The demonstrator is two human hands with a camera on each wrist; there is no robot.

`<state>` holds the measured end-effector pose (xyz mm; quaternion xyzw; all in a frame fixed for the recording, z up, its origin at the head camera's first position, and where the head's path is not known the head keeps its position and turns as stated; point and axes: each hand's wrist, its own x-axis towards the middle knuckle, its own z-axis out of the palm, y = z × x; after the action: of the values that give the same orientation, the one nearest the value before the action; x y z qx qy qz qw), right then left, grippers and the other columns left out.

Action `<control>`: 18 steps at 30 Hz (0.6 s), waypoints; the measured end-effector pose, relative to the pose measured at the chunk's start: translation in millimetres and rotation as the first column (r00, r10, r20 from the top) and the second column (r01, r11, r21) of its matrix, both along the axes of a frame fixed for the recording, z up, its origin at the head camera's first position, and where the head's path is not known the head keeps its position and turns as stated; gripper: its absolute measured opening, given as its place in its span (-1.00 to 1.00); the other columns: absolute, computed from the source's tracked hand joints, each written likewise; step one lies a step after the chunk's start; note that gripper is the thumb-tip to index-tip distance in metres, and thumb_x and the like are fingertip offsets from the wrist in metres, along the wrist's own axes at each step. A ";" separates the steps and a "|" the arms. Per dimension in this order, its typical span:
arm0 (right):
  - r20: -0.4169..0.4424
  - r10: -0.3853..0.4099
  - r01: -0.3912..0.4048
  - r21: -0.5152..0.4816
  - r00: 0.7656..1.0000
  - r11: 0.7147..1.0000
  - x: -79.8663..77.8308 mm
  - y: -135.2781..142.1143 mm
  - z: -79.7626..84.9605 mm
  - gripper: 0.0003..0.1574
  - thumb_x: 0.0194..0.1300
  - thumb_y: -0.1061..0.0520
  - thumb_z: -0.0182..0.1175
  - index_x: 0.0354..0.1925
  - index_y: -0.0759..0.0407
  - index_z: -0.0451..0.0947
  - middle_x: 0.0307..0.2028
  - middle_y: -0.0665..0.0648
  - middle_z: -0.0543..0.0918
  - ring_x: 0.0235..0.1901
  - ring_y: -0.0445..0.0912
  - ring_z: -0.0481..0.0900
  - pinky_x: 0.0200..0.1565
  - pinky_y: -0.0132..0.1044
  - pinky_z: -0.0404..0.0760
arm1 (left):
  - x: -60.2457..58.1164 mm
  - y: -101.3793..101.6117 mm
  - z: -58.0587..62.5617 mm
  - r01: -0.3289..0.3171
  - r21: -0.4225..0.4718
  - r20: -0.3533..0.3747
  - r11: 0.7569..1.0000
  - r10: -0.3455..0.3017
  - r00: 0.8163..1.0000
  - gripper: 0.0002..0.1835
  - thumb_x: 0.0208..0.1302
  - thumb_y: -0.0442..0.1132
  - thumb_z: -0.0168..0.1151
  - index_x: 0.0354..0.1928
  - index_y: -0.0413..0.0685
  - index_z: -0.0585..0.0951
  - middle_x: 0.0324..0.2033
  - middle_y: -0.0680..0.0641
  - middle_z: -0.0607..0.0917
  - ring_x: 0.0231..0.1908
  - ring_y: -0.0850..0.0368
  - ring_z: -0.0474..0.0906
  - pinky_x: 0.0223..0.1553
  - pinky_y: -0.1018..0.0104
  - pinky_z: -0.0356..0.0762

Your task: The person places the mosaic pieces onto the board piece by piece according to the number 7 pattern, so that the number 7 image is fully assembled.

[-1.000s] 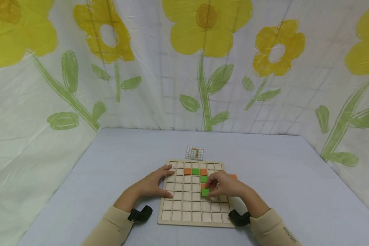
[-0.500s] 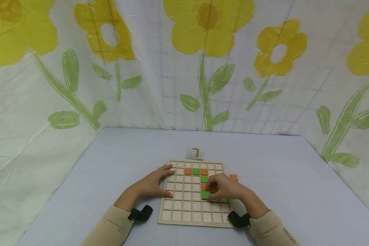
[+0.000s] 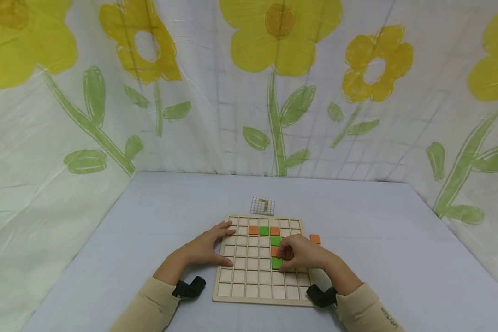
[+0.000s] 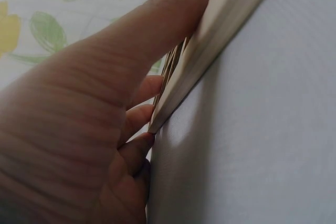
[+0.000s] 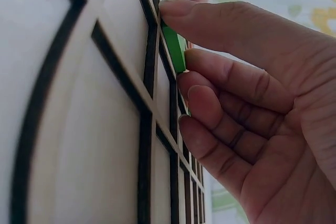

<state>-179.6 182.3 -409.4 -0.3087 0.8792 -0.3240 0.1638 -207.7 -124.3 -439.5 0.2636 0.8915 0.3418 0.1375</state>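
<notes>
A wooden grid board (image 3: 249, 300) lies on the white table. My left hand (image 3: 203, 245) rests over its left side, thumb and fingers spread apart; the left wrist view has the thumb (image 4: 157, 22) lying across the wooden edge. Near the board's middle right, my right hand (image 3: 306, 253) pinches a green tile (image 3: 276, 263) between thumb and finger; this tile (image 5: 174, 48) is tilted slightly in its cell in the right wrist view. Above it in the same column, an orange tile (image 3: 274, 251) is partly covered by the fingers, then comes another green tile (image 3: 275, 241).
Two orange tiles and a green tile (image 3: 264, 231) sit in a row near the board's top. A loose orange tile (image 3: 315, 239) lies right of the board. Behind it is a small printed grid card (image 3: 263, 205). A flowered curtain (image 3: 207, 115) hangs behind the table.
The green tile under my right hand has come down slightly and toward me, into the cell below the orange tile. My left hand stays in place.
</notes>
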 end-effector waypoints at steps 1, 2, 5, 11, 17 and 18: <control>0.000 -0.001 0.001 0.001 1.000 1.000 0.0 0.0 -0.2 -0.74 -0.02 0.11 0.43 -0.33 0.13 0.58 -0.41 -0.02 0.59 -0.47 -0.30 0.44 -0.40 -0.46 0.52 | -0.1 0.0 -0.2 0.001 -0.003 -0.003 1.000 -0.001 1.000 -0.03 -0.18 0.17 0.47 0.32 0.01 0.33 0.45 -0.01 0.05 0.46 -0.07 -0.16 0.37 -0.16 -0.02; 0.000 -0.003 0.003 0.001 1.000 1.000 -0.1 0.0 -0.3 -0.73 -0.02 0.11 0.43 -0.33 0.12 0.58 -0.41 -0.03 0.59 -0.47 -0.31 0.44 -0.40 -0.46 0.52 | -0.2 0.1 -0.3 0.001 -0.004 -0.006 1.000 -0.001 1.000 -0.03 -0.18 0.18 0.47 0.32 0.01 0.33 0.45 -0.01 0.05 0.46 -0.07 -0.16 0.37 -0.16 -0.02; 0.002 -0.005 0.005 0.000 1.000 1.000 -0.5 -0.2 -0.8 -0.74 -0.02 0.11 0.43 -0.33 0.12 0.58 -0.41 -0.03 0.59 -0.47 -0.31 0.44 -0.40 -0.46 0.52 | 0.0 0.1 0.3 0.002 -0.005 -0.005 1.000 -0.002 1.000 -0.03 -0.18 0.17 0.47 0.32 0.01 0.33 0.45 -0.01 0.05 0.46 -0.08 -0.16 0.37 -0.16 -0.02; 0.007 -0.006 0.006 -0.019 1.000 1.000 -1.6 1.6 0.4 -0.73 -0.02 0.08 0.44 -0.34 0.13 0.59 -0.42 -0.02 0.60 -0.46 -0.31 0.47 -0.40 -0.45 0.54 | 0.6 0.0 1.6 0.007 0.002 0.005 1.000 -0.007 1.000 -0.04 -0.17 0.15 0.48 0.32 -0.01 0.33 0.45 -0.01 0.04 0.46 -0.08 -0.17 0.37 -0.16 -0.03; 0.014 -0.063 0.064 -0.061 0.998 0.996 -5.5 17.4 5.5 -0.69 0.02 0.07 0.41 -0.26 0.17 0.59 -0.30 0.05 0.63 -0.36 -0.25 0.53 -0.31 -0.41 0.58 | 0.3 0.3 1.9 0.010 0.003 0.001 1.000 -0.010 1.000 -0.04 -0.17 0.15 0.47 0.32 -0.01 0.33 0.45 -0.02 0.04 0.46 -0.08 -0.17 0.37 -0.16 -0.02; 0.007 -0.071 0.072 -0.063 0.997 0.995 -7.0 21.5 5.8 -0.68 0.03 0.07 0.40 -0.24 0.19 0.59 -0.28 0.07 0.63 -0.34 -0.24 0.53 -0.30 -0.40 0.57 | 0.5 0.2 1.8 0.010 0.004 0.004 1.000 -0.010 1.000 -0.04 -0.17 0.15 0.48 0.32 -0.01 0.33 0.45 -0.02 0.04 0.46 -0.08 -0.17 0.37 -0.16 -0.03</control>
<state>-186.6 203.8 -403.6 -0.2812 0.8786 -0.3579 0.1443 -207.2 -124.1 -437.7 0.2677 0.8892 0.3434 0.1403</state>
